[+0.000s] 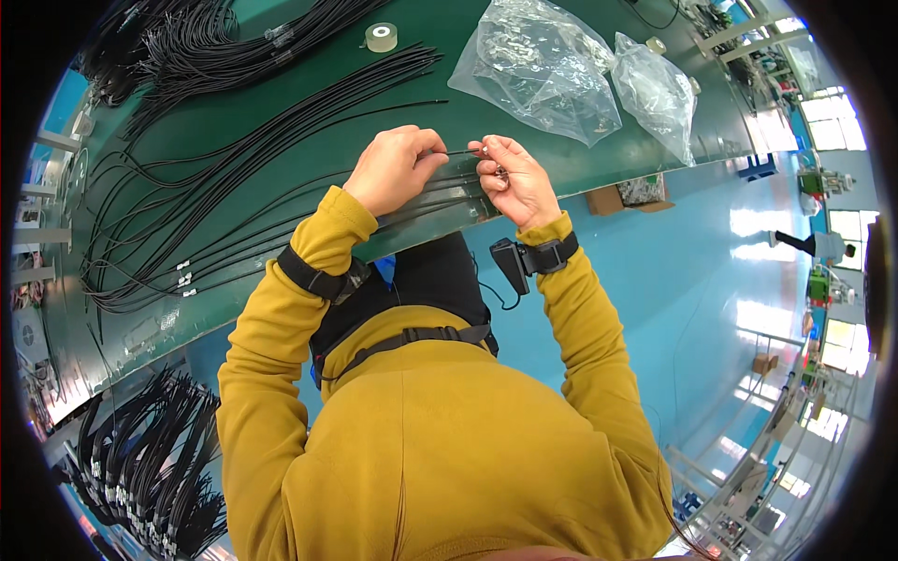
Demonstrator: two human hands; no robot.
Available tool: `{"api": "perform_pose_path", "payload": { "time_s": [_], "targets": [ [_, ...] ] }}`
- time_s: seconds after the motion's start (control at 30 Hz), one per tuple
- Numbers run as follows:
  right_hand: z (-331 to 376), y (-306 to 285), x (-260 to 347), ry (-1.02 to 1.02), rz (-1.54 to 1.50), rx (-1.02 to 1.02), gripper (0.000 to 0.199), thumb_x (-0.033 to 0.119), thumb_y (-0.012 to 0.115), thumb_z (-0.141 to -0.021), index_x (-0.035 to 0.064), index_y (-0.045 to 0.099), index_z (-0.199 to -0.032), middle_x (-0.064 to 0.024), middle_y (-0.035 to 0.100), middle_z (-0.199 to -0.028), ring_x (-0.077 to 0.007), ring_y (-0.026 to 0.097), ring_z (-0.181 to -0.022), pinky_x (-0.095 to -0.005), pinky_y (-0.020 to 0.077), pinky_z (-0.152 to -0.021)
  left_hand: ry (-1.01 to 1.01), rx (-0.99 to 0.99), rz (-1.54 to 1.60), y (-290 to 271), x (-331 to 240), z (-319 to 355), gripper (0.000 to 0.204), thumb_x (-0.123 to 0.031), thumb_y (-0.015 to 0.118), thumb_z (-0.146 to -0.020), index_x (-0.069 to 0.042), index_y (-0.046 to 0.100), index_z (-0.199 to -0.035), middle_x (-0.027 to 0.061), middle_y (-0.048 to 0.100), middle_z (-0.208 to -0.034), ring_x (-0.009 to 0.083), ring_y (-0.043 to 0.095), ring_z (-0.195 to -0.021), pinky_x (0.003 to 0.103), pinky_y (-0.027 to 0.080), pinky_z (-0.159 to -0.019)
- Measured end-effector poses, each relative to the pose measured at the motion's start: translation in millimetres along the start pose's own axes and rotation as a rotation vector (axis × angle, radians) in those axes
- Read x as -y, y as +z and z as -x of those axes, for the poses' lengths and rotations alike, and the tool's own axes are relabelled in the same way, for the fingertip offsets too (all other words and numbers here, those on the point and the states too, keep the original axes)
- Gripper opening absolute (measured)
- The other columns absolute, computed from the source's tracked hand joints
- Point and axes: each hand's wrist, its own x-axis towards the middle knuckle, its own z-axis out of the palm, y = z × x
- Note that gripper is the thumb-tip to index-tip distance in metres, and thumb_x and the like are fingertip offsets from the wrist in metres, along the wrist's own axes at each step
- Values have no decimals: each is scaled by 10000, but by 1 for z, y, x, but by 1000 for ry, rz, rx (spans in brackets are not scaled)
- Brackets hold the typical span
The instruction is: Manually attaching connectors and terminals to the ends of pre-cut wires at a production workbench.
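Observation:
A thin black cable [458, 152] runs between my two hands above the near edge of the green table [309, 79]. My left hand [391, 170] is closed, pinching the cable between thumb and forefinger. At the cable's right end, thumb and forefinger of my right hand [524, 190] are pressed together around the tip, where a small reddish bit shows. Small shiny metal pieces [501, 174] sit in the curled fingers of that same hand; their exact kind is too small to make out. Below my hands, several more black cables [426, 202] lie along the table edge.
Loose black cables [271, 140] spread over the table's left, with a thick cable bundle [224, 70] behind. A tape roll [381, 37] stands beyond. Clear bags [538, 70] of small metal parts lie right. More cables [154, 467] hang lower left; a cardboard box [606, 200] sits beneath the edge.

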Motion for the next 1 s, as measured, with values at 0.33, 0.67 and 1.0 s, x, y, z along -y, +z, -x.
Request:
{"api": "perform_pose_path", "payload": {
  "time_s": [0.33,0.67,1.0],
  "targets": [
    [2,5,-7,29,-74,15,150,134,663,-901,65,531,-920,-36,528,-802,-68,455,-623,-166,328,-427,16,-78,-7,6,4,2,89,-103,660,-809,-27,658,-856,127,593,-741,299,599,-696,378,476,-629],
    [5,12,-7,-78,245,-58,171,145,642,-917,52,505,-873,-30,519,-773,-55,435,-569,-172,321,-414,97,-193,-134,21,7,8,55,-101,660,-796,-61,625,-809,125,557,-757,343,591,-734,422,490,-634],
    [1,30,-21,-54,315,-30,223,215,647,-921,62,521,-819,-22,535,-724,-52,438,-528,-180,309,-391,95,-297,152,24,2,10,129,-56,695,-767,-44,632,-879,104,591,-770,299,598,-734,378,488,-642]
  ]
}}
